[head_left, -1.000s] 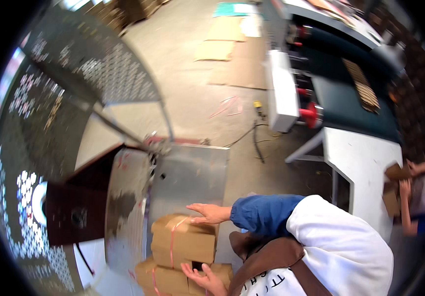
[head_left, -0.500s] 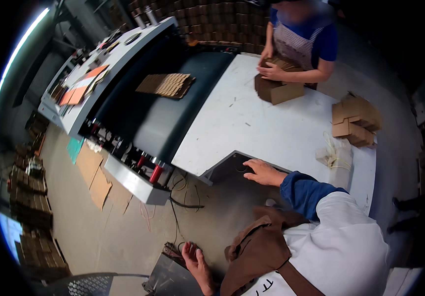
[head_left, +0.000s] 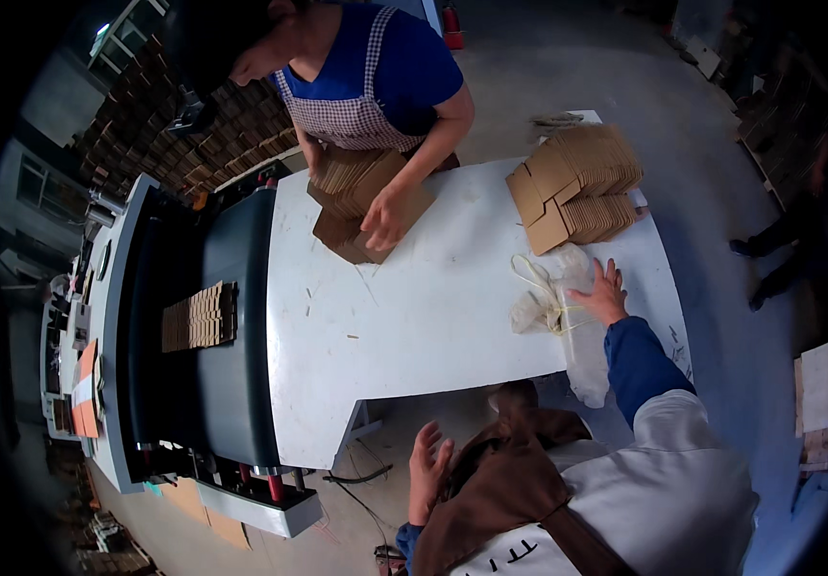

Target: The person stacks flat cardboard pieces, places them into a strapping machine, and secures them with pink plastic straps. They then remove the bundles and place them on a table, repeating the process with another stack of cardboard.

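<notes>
1. Your right hand (head_left: 604, 300) is over the white surface (head_left: 414, 298), with the fingers spread wide. It overlaps the edge of a translucent plastic bundle (head_left: 584, 360); I cannot tell whether it touches.
2. Your left hand (head_left: 428, 468) is in front of your brown apron (head_left: 510, 456), its fingers loosely parted and holding nothing.
3. The stack of folded brown cardboard (head_left: 582, 182) lies on the far right part of the surface, beyond your right hand and apart from it.
4. The plastic bundle lies between you and this stack, so it stands partly in the way.
5. Across the surface, a co-worker in a blue top and checked apron (head_left: 352, 120) has a hand (head_left: 388, 216) on a second cardboard stack (head_left: 337, 230).
6. At your left, a machine with a dark belt (head_left: 231, 384) adjoins the surface; a row of cardboard pieces (head_left: 200, 317) rests on the belt.
7. Many brown stacks (head_left: 174, 125) stand behind the machine. A person in dark trousers (head_left: 779, 226) is at the far right.
8. Dark lettering (head_left: 520, 554) is on your white shirt front, partly covered by the apron.
</notes>
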{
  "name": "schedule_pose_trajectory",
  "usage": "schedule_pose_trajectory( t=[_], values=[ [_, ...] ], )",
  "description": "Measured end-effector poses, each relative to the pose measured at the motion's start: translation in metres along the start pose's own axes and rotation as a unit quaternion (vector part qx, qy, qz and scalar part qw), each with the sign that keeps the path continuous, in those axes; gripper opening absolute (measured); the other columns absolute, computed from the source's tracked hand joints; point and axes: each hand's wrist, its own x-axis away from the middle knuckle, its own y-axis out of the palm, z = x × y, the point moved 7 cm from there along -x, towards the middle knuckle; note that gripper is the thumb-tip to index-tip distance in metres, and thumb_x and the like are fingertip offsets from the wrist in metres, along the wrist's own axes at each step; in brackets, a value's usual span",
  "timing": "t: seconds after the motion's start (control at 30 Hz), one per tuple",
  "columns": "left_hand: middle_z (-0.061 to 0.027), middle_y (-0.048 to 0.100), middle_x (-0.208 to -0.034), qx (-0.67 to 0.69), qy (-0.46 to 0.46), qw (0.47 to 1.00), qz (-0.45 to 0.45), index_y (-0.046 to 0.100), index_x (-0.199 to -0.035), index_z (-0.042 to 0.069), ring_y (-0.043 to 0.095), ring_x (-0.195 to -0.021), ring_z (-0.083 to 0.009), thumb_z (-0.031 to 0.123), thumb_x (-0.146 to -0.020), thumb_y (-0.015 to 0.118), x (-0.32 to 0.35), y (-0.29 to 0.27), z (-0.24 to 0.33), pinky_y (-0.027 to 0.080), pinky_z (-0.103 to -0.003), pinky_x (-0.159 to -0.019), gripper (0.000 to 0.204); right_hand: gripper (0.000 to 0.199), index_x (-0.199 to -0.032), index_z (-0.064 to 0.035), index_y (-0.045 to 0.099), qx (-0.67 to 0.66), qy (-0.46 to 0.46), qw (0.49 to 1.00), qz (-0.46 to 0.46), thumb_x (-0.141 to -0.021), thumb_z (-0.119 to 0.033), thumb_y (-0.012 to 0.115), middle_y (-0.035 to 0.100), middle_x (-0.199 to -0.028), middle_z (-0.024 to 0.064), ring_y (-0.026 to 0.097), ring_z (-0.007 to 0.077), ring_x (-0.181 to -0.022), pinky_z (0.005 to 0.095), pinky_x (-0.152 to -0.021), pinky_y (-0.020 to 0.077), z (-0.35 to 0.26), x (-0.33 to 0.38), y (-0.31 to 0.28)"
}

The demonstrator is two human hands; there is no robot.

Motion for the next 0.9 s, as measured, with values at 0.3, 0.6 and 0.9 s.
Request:
schedule_pose_trajectory(
  t=[0.3,0.6,0.9],
  values=[
    [-0.0192,0.061,-0.128,0.017,-0.026,0.999,0.018,0.049,-0.136,0.002,0.062,-0.115,-0.0268,0.028,-0.096,0.065,-0.041,-0.008,0.016,0.052,-0.036,-0.093,0.05,0.1,-0.149,-0.014,0.031,-0.006,-0.05,0.999,-0.012,-0.065,-0.033,0.082,0.013,-0.161,0.0148,0.023,0.0455,-0.138,0.0644,-0.107,0.0312,-0.011,0.02,0.039],
    [-0.0176,0.059,-0.13,0.058,-0.043,0.997,0.011,0.049,-0.136,0.002,0.06,-0.117,-0.0249,0.027,-0.095,0.067,-0.068,-0.011,-0.003,0.05,-0.036,-0.096,0.052,0.097,-0.151,-0.0131,0.03,0.044,-0.068,0.997,0.004,-0.07,-0.033,0.08,0.014,-0.162,0.0151,0.019,0.0452,-0.143,0.0652,-0.109,0.0257,0.02,-0.008,0.013],
    [-0.0238,0.048,-0.143,0.104,0.012,0.994,-0.001,0.038,-0.145,0.001,0.051,-0.13,-0.0333,0.034,-0.092,0.071,-0.147,-0.043,-0.002,0.046,-0.042,-0.102,0.071,0.06,-0.146,-0.0029,0.039,-0.395,-0.157,0.903,-0.061,-0.107,-0.047,0.028,0.038,-0.151,0.0223,0.037,0.0356,-0.139,0.0376,-0.113,0.0309,-0.119,0.007,0.032]
  ],
)
